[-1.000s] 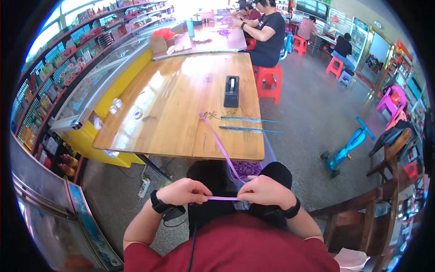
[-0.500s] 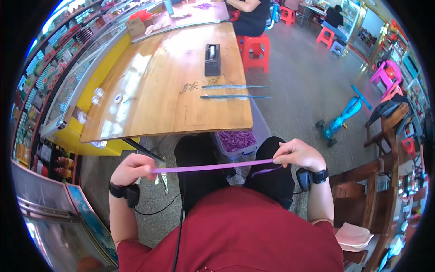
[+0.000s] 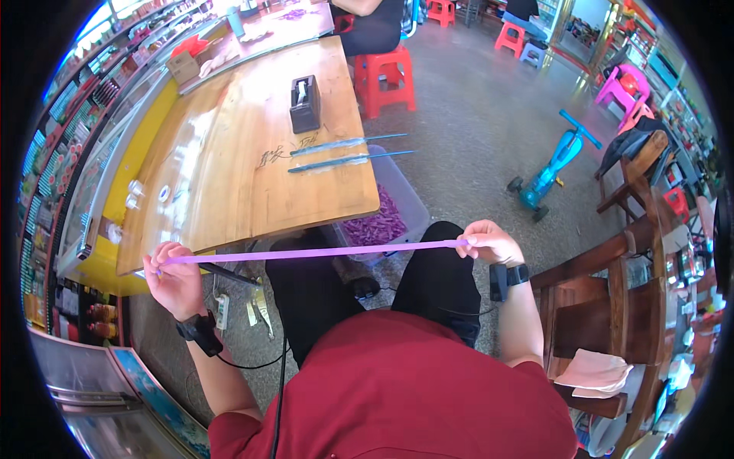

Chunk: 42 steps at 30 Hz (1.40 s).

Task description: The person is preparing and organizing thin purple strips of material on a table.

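In the head view, taking the clock from the middle of what I see, my left hand [image 3: 176,283] is out between eight and nine o'clock, its fingers closed on one end of a long purple strip [image 3: 321,254]. My right hand [image 3: 489,241] is at three o'clock, pinching the strip near its other end between thumb and fingers. The strip runs taut and nearly straight across the middle, a little higher on my right, passing above my black-trousered knees [image 3: 451,264]. I wear a dark band [image 3: 200,333] on my left wrist and another on my right. The wooden table [image 3: 252,183] spreads toward ten o'clock, with a black tape dispenser [image 3: 304,107] standing on it at eleven. Between eleven and twelve, two thin blue sticks [image 3: 350,161] lie side by side, their tips past the table's edge. White rolls [image 3: 164,193] sit between nine and ten. Just past twelve, close in, a clear plastic tub [image 3: 410,191] holds many purple pieces [image 3: 378,220], partly under the table. Farther up at twelve is a red stool [image 3: 382,80]; a blue scooter [image 3: 552,172] stands between two and three, and a pale pink cloth [image 3: 595,372] lies at four.
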Each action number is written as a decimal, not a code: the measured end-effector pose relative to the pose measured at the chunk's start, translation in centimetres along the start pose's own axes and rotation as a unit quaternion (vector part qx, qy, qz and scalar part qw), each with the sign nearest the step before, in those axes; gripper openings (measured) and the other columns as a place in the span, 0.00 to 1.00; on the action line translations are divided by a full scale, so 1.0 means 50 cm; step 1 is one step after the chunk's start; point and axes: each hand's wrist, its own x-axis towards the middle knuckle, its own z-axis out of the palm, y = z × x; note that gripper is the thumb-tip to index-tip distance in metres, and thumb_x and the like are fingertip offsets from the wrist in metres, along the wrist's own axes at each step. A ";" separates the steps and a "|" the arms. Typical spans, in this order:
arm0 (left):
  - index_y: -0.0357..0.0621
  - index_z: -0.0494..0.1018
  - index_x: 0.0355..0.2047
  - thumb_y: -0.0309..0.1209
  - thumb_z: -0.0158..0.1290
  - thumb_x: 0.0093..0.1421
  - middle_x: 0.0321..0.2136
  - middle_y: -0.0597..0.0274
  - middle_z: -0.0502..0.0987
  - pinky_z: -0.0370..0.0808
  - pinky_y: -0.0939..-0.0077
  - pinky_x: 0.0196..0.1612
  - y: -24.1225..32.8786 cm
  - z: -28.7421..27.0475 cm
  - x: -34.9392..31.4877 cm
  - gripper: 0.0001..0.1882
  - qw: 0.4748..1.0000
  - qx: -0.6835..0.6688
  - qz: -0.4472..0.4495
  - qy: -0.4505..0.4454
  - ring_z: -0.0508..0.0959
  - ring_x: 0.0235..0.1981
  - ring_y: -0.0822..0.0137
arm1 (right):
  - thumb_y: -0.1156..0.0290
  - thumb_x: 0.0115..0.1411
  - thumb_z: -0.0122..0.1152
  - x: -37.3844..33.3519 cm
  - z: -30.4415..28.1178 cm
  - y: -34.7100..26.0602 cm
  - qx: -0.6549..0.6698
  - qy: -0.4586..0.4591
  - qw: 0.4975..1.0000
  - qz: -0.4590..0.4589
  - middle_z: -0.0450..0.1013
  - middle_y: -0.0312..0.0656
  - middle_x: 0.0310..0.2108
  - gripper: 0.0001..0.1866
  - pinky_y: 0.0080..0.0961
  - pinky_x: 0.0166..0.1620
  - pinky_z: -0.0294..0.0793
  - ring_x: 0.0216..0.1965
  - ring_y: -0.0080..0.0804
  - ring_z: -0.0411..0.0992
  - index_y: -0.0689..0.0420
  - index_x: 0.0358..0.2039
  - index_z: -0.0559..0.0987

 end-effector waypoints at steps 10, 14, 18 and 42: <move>0.39 0.71 0.36 0.32 0.49 0.66 0.33 0.59 0.72 0.69 0.63 0.48 -0.025 -0.071 -0.004 0.09 0.977 -0.031 0.129 0.167 0.71 0.39 0.62 | 0.58 0.53 0.60 0.050 0.072 0.073 0.446 -0.029 0.856 -0.259 0.72 0.39 0.32 0.15 0.52 0.67 0.52 0.43 0.38 0.69 0.50 0.15 0.71; 0.37 0.70 0.43 0.27 0.45 0.68 0.34 0.58 0.71 0.70 0.64 0.47 -0.035 -0.085 -0.011 0.09 0.969 0.003 0.148 0.198 0.72 0.38 0.62 | 0.57 0.58 0.58 0.052 0.076 0.073 0.500 -0.014 0.815 -0.292 0.67 0.36 0.24 0.17 0.49 0.65 0.56 0.33 0.33 0.68 0.50 0.16 0.72; 0.36 0.68 0.48 0.27 0.42 0.69 0.34 0.58 0.71 0.70 0.70 0.40 -0.029 -0.095 -0.019 0.11 0.978 -0.007 0.125 0.167 0.69 0.32 0.65 | 0.55 0.62 0.56 0.038 0.081 0.048 0.534 -0.019 0.813 -0.234 0.63 0.35 0.21 0.18 0.31 0.43 0.68 0.25 0.27 0.61 0.54 0.22 0.74; 0.37 0.77 0.43 0.25 0.55 0.62 0.34 0.62 0.81 0.68 0.88 0.32 -0.359 0.106 -0.047 0.10 0.833 0.508 -0.218 0.030 0.75 0.31 0.81 | 0.82 0.57 0.63 0.064 0.356 -0.082 -0.140 0.111 0.943 -0.282 0.77 0.36 0.34 0.08 0.16 0.38 0.73 0.35 0.19 0.74 0.63 0.38 0.81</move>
